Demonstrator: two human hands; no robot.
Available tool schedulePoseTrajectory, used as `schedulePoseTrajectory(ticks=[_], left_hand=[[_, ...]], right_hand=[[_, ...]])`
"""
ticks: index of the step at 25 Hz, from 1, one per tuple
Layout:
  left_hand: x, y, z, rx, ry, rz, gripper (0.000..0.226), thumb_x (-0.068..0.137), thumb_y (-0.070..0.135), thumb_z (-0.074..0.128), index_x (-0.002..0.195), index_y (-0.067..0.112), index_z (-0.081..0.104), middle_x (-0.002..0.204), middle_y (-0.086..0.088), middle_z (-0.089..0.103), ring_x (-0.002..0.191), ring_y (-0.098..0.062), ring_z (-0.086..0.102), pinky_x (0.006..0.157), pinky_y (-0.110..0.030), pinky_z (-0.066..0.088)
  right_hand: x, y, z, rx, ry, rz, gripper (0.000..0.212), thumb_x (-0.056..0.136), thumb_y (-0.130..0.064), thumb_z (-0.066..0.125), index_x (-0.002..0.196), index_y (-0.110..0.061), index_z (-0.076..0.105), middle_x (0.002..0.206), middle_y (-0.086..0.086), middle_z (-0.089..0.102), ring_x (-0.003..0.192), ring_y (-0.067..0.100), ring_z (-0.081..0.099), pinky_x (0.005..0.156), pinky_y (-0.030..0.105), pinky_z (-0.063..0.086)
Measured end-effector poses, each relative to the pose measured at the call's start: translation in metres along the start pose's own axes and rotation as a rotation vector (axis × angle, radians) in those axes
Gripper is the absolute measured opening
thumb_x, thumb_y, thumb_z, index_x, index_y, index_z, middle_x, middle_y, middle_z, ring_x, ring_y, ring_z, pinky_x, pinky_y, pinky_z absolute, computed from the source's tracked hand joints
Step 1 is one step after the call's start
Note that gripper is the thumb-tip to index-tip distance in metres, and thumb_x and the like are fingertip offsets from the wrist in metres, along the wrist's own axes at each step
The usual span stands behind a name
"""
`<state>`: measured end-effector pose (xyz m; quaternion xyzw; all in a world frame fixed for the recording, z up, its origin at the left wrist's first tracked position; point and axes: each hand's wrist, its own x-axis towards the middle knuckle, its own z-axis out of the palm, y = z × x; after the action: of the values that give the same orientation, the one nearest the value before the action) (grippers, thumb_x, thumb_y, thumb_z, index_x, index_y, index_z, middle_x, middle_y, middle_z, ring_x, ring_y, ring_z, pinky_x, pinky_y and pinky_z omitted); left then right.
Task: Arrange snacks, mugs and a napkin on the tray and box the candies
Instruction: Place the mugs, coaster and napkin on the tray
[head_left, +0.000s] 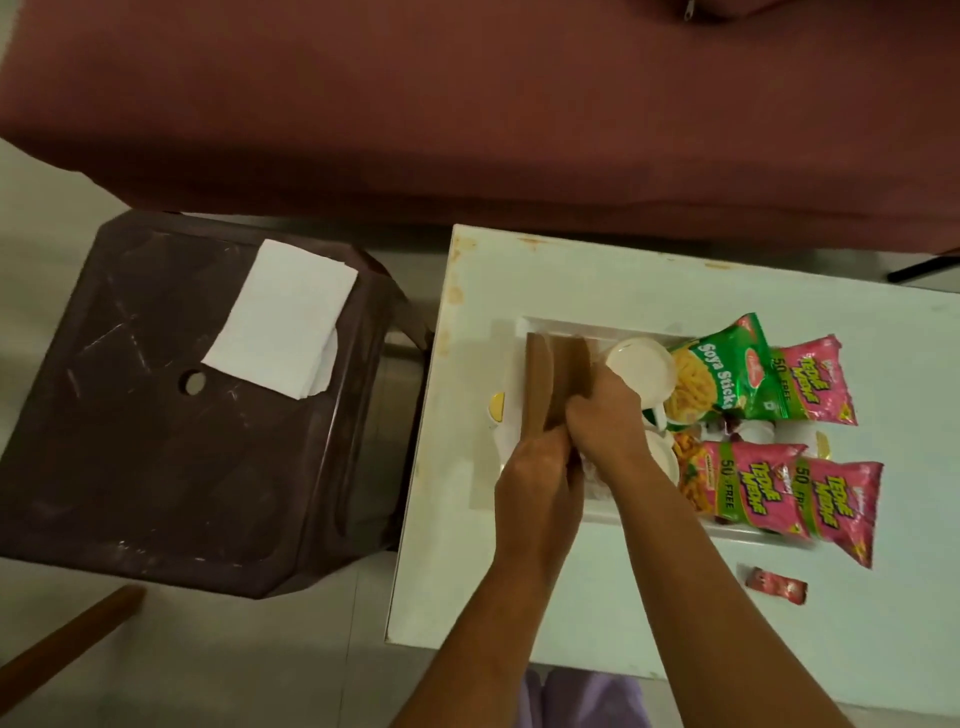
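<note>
A: Roughly, how far along was it?

B: Past halfway, I'd judge. White desk (571, 587) carried the tray (550, 325). On the tray: green Soya Sticks pack (727, 371), three pink snack packs (810, 379), two white mugs (641, 366). One red candy (775, 584) lay loose on the desk, near the tray's front corner.

A: Left to do?

B: Napkin (280, 317) sat on the brown stool (171, 415), well apart from the tray. Candy wasn't boxed. Brown box (556, 379) stood at the tray's left end, flaps up.

A: Hands?

B: Both were at the box, forearms reaching in from the bottom edge, close together. Left hand (535, 488) curled on the box's near edge, fingers closed around it. Right hand (605, 421) clamped over the near right flap, knuckles up, just beside the upper mug. Couldn't tell if anything was inside the box; hands hid it.
</note>
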<state>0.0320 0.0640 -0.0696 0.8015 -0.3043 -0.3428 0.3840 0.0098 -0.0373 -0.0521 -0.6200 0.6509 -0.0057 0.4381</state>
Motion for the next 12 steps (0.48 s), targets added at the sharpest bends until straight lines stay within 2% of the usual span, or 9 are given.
schedulePoseTrajectory(ticks=[2, 3, 7, 10, 12], left_hand=[[-0.005, -0.01, 0.006, 0.018, 0.062, 0.042, 0.013, 0.089, 0.019, 0.061, 0.098, 0.011, 0.067, 0.09, -0.003, 0.071, 0.075, 0.002, 0.056, 0.078, 0.008, 0.034], [-0.004, -0.014, 0.006, 0.0, 0.083, 0.053, 0.012, 0.088, 0.019, 0.062, 0.097, 0.012, 0.067, 0.09, -0.005, 0.071, 0.077, -0.001, 0.058, 0.08, 0.004, 0.038], [0.003, -0.016, -0.002, -0.184, 0.012, -0.081, 0.017, 0.087, 0.03, 0.057, 0.099, 0.019, 0.062, 0.095, -0.002, 0.069, 0.086, -0.017, 0.066, 0.085, -0.028, 0.055], [0.011, -0.018, -0.005, -0.052, -0.065, -0.088, 0.017, 0.086, 0.011, 0.057, 0.102, 0.016, 0.06, 0.091, -0.003, 0.068, 0.085, -0.022, 0.064, 0.078, -0.039, 0.056], [0.017, -0.02, -0.004, -0.019, -0.071, -0.09, 0.02, 0.086, 0.005, 0.055, 0.103, 0.014, 0.06, 0.091, -0.005, 0.068, 0.085, -0.023, 0.064, 0.077, -0.039, 0.054]], right_hand=[[0.002, 0.006, 0.007, -0.055, 0.019, -0.016, 0.035, 0.081, 0.006, 0.044, 0.114, -0.001, 0.048, 0.1, 0.021, 0.06, 0.091, 0.034, 0.057, 0.071, 0.035, 0.044], [0.003, 0.008, 0.011, -0.069, 0.041, -0.024, 0.038, 0.081, 0.007, 0.044, 0.117, -0.002, 0.046, 0.102, 0.022, 0.06, 0.093, 0.036, 0.058, 0.07, 0.034, 0.043], [0.002, 0.015, 0.023, -0.073, 0.085, 0.009, 0.052, 0.081, 0.008, 0.047, 0.13, -0.005, 0.041, 0.113, 0.022, 0.059, 0.101, 0.038, 0.058, 0.074, 0.035, 0.044], [-0.001, 0.016, 0.032, -0.06, 0.07, 0.051, 0.064, 0.084, 0.006, 0.049, 0.142, -0.008, 0.027, 0.119, 0.021, 0.058, 0.105, 0.037, 0.059, 0.083, 0.04, 0.049], [-0.004, 0.017, 0.036, -0.045, 0.065, 0.065, 0.065, 0.087, 0.0, 0.048, 0.145, -0.011, 0.021, 0.123, 0.02, 0.056, 0.109, 0.036, 0.057, 0.09, 0.044, 0.051]])
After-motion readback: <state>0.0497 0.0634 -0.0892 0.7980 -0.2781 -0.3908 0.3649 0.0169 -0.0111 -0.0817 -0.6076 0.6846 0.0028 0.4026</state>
